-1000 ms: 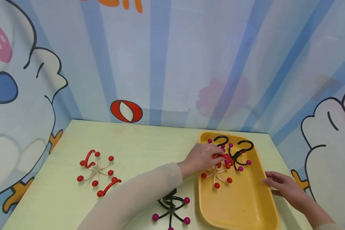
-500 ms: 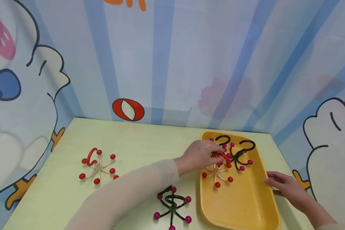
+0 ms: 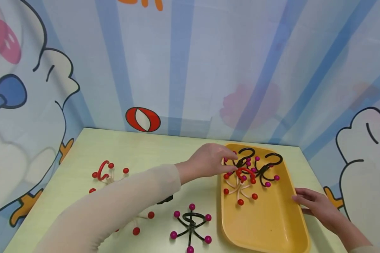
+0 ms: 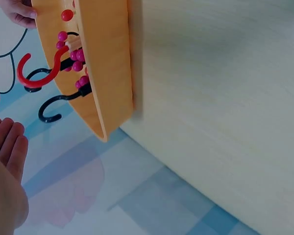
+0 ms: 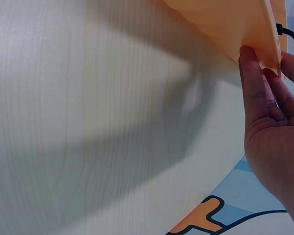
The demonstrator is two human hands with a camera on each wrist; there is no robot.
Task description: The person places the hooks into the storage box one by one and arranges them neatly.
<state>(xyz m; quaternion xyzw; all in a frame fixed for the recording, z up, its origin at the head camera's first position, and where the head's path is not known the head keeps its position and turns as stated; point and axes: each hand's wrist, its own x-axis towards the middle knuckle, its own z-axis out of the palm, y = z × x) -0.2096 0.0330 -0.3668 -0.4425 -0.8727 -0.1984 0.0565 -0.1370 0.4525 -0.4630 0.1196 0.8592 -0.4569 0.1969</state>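
A yellow tray (image 3: pixel 266 225) lies at the table's right. Inside it, at the far end, lies a cream spider-shaped piece with red balls and a red hook (image 3: pixel 240 184), beside two black hooked pieces with magenta balls (image 3: pixel 267 167). My left hand (image 3: pixel 223 160) hovers over the tray's far left rim with straight fingers and holds nothing. In the left wrist view this hand (image 4: pixel 7 147) is spread open, apart from the red hook (image 4: pixel 36 68) and the tray (image 4: pixel 105 58). My right hand (image 3: pixel 307 202) rests its straight fingers (image 5: pixel 257 88) against the tray's right rim (image 5: pixel 225 24).
On the green table (image 3: pixel 145 158), a black piece with magenta balls (image 3: pixel 191 225) lies left of the tray. A red-hooked piece (image 3: pixel 105 173) sits at far left. Another red-balled piece (image 3: pixel 142 221) is partly hidden under my left sleeve. Patterned walls close in the table.
My left hand has let go of the red-hooked piece and drawn back up and to the left. The piece now lies in the tray. The right hand has stayed at the rim.
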